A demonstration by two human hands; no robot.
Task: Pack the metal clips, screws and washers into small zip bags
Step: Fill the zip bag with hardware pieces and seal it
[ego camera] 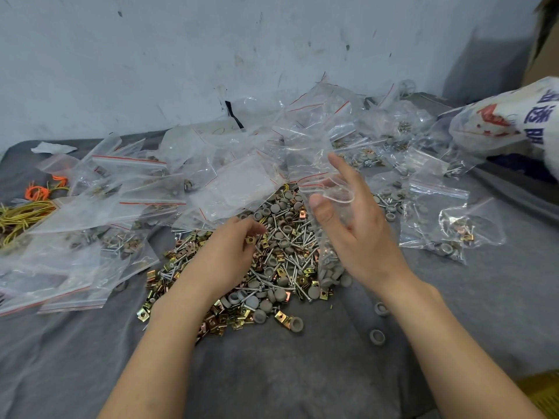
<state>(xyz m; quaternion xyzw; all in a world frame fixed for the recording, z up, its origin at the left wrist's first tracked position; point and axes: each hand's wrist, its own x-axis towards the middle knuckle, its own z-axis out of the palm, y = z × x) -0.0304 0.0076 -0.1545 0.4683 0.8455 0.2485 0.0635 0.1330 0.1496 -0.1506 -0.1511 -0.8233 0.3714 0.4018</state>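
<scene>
the right hand holds a small zip bag upright by its mouth, thumb on one side and fingers on the other, so the opening stays spread above the pile of clips, screws and washers. a few parts already sit in its bottom. the left hand reaches palm-down into the pile, fingertips curled and seemingly pinching a brass clip close beside the bag, which makes for a short carry. filled bags lie on the grey cloth.
</scene>
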